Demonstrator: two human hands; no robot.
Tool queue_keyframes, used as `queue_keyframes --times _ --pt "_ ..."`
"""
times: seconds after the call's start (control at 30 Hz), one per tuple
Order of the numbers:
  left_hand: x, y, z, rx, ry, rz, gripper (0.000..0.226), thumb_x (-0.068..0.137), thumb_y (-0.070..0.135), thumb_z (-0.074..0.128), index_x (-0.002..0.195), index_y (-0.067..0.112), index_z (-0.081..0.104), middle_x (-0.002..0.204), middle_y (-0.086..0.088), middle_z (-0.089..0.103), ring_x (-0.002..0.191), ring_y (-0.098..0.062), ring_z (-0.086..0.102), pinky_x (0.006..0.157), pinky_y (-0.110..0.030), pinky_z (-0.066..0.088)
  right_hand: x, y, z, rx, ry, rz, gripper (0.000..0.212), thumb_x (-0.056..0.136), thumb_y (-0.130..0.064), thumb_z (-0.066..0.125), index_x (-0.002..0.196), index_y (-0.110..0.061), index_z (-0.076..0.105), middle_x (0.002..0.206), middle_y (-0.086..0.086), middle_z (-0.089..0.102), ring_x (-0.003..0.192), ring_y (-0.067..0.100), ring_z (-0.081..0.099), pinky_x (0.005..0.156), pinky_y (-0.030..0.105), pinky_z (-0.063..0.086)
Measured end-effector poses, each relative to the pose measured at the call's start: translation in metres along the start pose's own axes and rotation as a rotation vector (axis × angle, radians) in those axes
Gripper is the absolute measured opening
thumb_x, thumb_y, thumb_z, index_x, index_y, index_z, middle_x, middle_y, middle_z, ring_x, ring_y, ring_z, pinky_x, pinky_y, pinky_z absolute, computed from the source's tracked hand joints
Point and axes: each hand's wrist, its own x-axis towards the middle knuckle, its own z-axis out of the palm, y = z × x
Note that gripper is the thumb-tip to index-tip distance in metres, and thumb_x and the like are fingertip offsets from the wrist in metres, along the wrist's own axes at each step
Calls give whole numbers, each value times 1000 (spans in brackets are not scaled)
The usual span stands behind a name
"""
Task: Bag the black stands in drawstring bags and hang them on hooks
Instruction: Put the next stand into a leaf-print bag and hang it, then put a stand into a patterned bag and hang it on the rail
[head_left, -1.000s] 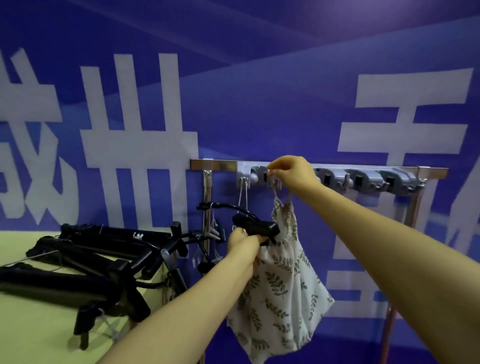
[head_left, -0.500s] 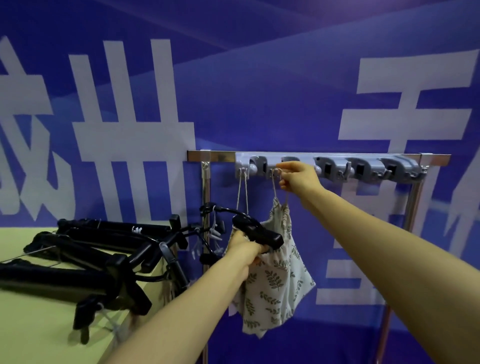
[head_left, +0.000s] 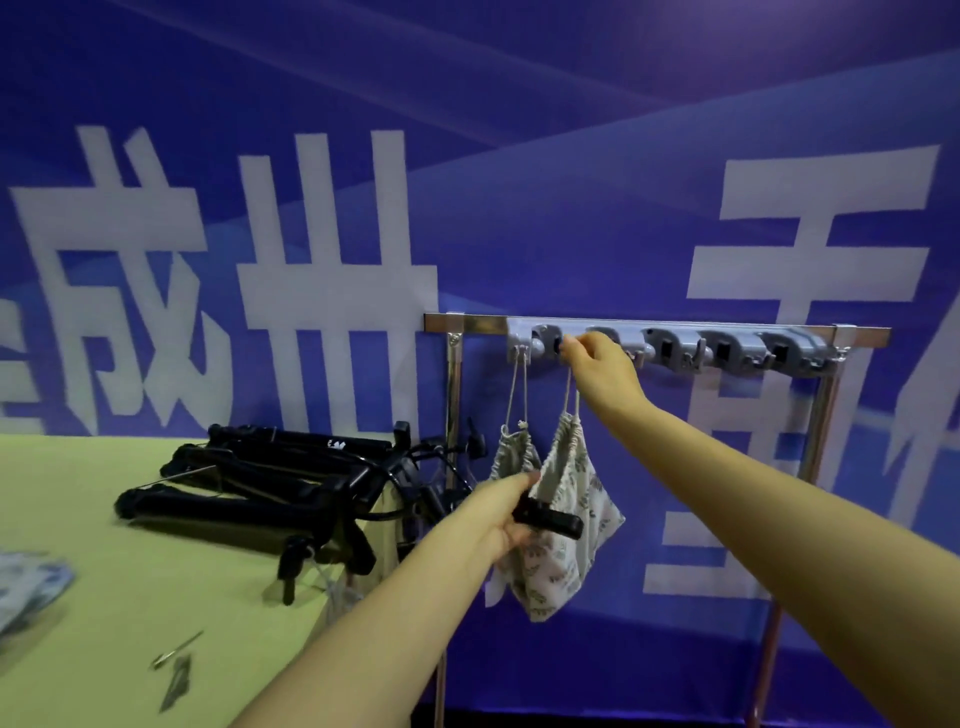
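A leaf-print drawstring bag (head_left: 566, 519) hangs by its cord from the grey hook rack (head_left: 727, 348) on a metal rail. My right hand (head_left: 597, 358) is up at the second hook, fingers curled on the cord's loop. A second leaf-print bag (head_left: 511, 452) hangs from the first hook to its left. My left hand (head_left: 498, 514) grips a black stand part (head_left: 550, 519) in front of the bags. A pile of black stands (head_left: 260, 488) lies on the yellow-green table (head_left: 104, 623).
The rack's metal posts (head_left: 453, 395) stand right of the table edge. More grey hooks (head_left: 779, 353) run to the right. A folded bag (head_left: 26, 587) lies at the table's left edge, small metal pieces (head_left: 176, 665) near the front. A blue banner is behind.
The view has swung so the rack sits further right. My left hand moved down a little with the black part. My right hand stayed at the second hook; the bag hangs straighter.
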Motion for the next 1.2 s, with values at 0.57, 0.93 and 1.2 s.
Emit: queue_keyframes --times 0.57,0.93,1.2 --pt "-173 66 -181 136 429 476 56 98 42 35 122 -6 52 68 -6 53 59 -16 50 58 -25 45 -154 -194 121 157 -605 -218 52 102 -37 29 107 2 64 107 21 67 101 32 63 93 42 47" --pt "-198 26 -353 966 935 244 56 93 50 42 126 5 46 129 -14 57 117 -34 54 90 -39 44 -223 -197 244 213 -977 117 57 100 -46 26 120 -1 55 106 13 60 95 23 57 86 34 46" --pt "-165 9 -368 1157 954 208 60 78 49 65 120 9 50 122 -12 55 115 -31 51 88 -41 45 -228 -180 294 201 -1022 235 58 100 -48 24 120 -4 55 119 18 61 102 25 59 97 39 45"
